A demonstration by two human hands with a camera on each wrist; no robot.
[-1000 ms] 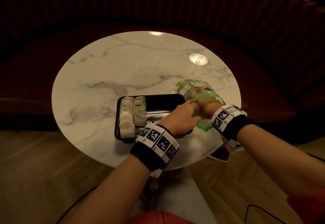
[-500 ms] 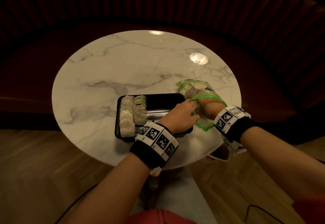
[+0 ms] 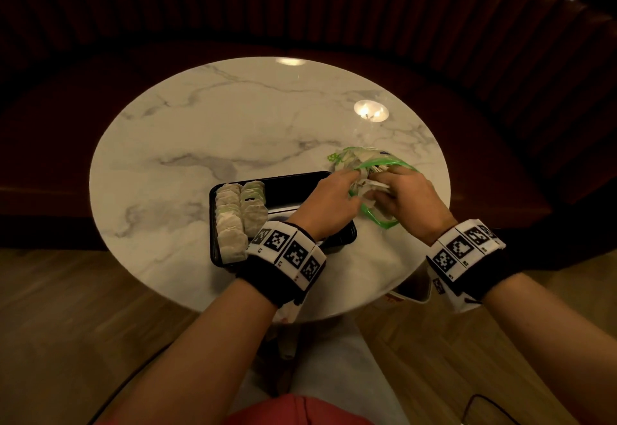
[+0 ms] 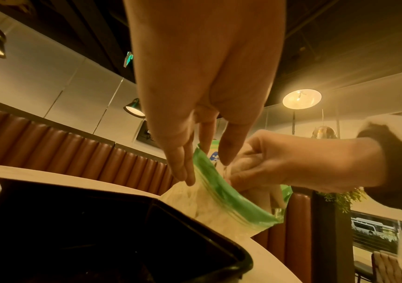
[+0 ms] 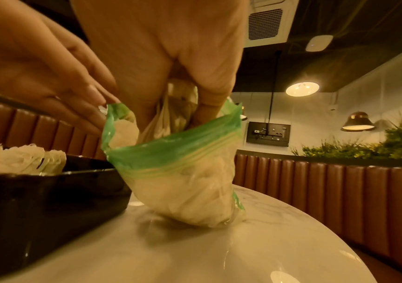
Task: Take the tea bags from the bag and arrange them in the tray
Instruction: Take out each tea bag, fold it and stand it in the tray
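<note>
Head view: crinkled green-rimmed bag (image 3: pixel 362 161)

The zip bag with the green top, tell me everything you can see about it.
The zip bag is clear soft plastic with a green zip band round its open mouth. It stands crumpled on the marble table, just right of the black tray, bulging with pale tea bags. The left hand pinches its rim; the right hand grips tea bags at the mouth.

No legible txt; wrist bands (image 3: pixel 288 252) carry square code marks only.
</note>
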